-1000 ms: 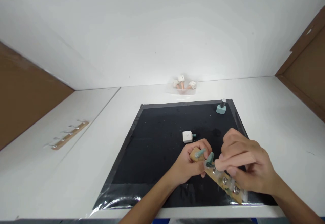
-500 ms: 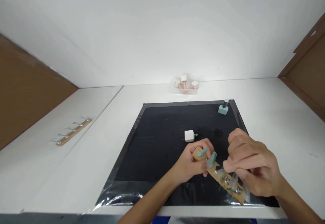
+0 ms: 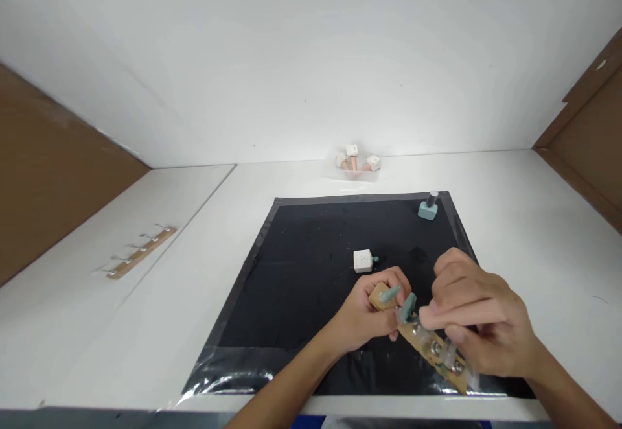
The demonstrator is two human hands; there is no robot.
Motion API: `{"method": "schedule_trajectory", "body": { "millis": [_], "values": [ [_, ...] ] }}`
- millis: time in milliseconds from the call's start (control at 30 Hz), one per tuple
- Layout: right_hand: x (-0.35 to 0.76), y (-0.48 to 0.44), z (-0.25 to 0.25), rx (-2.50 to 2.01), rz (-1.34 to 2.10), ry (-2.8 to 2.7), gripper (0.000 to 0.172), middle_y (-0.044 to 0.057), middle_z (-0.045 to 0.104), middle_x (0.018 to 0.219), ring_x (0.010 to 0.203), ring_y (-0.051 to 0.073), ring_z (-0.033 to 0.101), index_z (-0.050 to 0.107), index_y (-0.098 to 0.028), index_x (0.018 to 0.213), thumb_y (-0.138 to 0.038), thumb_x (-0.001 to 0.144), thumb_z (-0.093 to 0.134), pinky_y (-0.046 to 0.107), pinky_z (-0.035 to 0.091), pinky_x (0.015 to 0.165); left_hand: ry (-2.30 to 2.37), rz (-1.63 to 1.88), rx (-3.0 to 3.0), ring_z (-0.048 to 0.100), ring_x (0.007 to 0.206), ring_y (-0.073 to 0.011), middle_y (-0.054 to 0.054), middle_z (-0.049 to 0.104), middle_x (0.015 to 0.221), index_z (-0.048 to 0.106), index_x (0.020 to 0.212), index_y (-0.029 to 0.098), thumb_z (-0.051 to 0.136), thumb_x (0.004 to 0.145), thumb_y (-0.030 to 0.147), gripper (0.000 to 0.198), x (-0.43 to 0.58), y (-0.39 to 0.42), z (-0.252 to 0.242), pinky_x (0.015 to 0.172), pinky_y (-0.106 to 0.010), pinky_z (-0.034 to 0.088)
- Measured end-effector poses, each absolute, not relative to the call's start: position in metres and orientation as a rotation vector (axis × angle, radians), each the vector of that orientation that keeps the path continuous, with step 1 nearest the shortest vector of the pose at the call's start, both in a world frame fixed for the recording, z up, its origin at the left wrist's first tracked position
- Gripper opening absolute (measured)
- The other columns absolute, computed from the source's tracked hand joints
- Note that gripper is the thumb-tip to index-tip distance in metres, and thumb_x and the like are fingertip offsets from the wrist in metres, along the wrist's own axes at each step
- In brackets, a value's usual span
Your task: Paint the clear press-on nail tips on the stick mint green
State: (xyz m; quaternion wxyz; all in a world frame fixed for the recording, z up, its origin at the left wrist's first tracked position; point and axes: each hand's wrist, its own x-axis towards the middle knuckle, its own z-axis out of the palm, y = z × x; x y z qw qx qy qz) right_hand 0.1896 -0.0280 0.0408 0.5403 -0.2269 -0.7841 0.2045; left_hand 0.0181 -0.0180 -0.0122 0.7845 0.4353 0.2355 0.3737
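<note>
My left hand [image 3: 372, 309] grips the upper end of a wooden nail tip stand [image 3: 413, 338], which slants down to the right. Two green-painted false nails [image 3: 407, 308] stick up near that hand; paler, clear tips [image 3: 449, 351] are farther down, partly behind my right hand. My right hand [image 3: 486, 319] is closed around the peach handle of a nail polish brush [image 3: 466, 314]. Its tip meets or nearly meets the second green nail; the bristles are hard to make out. Just beyond my left hand, a white polish bottle [image 3: 362, 260] lies uncapped, green on its neck.
A black mat [image 3: 291, 273] under clear film covers the middle of the white table. A teal bottle with a dark cap [image 3: 428, 207] stands at its far right corner. Behind, a clear box [image 3: 359, 175] holds several white bottles. Another wooden stand [image 3: 140, 254] with metal clips is at left.
My right hand has shifted slightly left with the brush, toward the second green nail. The stand and my left hand have barely moved.
</note>
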Motion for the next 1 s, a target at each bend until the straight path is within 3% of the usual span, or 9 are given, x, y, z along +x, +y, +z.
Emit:
{"method": "schedule_trajectory", "body": {
  "millis": [267,500,667,767,1000],
  "values": [
    [0.1889,-0.027,0.0442,-0.521,0.553,-1.866,0.021,0.002,0.066,0.063,0.054,0.012,0.056,0.062,-0.017,0.082,-0.025,0.095,0.047,0.032,0.044,0.057,0.467,0.809,0.944,0.044,0.048,-0.0013,0.002,0.048,0.075,0.055,0.063,0.012,0.076,0.066,0.023,0.024,0.0175,-0.0179,-0.0136,0.037,-0.011,0.043],
    [0.1907,-0.0273,0.0405,-0.573,0.471,-1.834,0.018,0.002,0.067,0.066,0.058,0.014,0.056,0.064,-0.019,0.081,-0.017,0.091,0.05,0.033,0.043,0.058,0.438,0.808,0.959,0.043,0.047,-0.0008,0.002,0.048,0.075,0.055,0.064,0.013,0.074,0.068,0.022,0.021,0.0183,-0.0177,-0.0125,0.036,-0.011,0.041],
    [0.1915,-0.026,0.0431,-0.518,0.578,-1.895,0.019,0.002,0.067,0.065,0.056,0.012,0.057,0.064,-0.018,0.083,-0.021,0.094,0.048,0.033,0.044,0.06,0.469,0.823,1.034,0.044,0.051,-0.003,0.002,0.049,0.072,0.055,0.061,0.013,0.076,0.06,0.012,0.021,0.0181,-0.0172,-0.0127,0.04,-0.012,0.039],
    [0.1932,-0.0253,0.0414,-0.595,0.557,-1.852,0.016,0.001,0.067,0.067,0.059,0.012,0.057,0.063,-0.019,0.084,-0.017,0.092,0.05,0.034,0.043,0.061,0.495,0.82,1.088,0.046,0.056,-0.0054,0.0,0.05,0.072,0.055,0.062,0.014,0.077,0.059,0.015,0.022,0.0183,-0.0161,-0.0111,0.044,-0.014,0.038],
    [0.1944,-0.0271,0.0383,-0.527,0.704,-1.852,0.019,0.0,0.067,0.067,0.057,0.012,0.056,0.06,-0.021,0.082,-0.024,0.095,0.048,0.034,0.044,0.061,0.519,0.832,1.171,0.046,0.059,-0.008,0.001,0.049,0.068,0.054,0.06,0.015,0.077,0.057,0.019,0.024,0.0192,-0.0155,-0.0088,0.051,-0.019,0.037]
  ]
}}
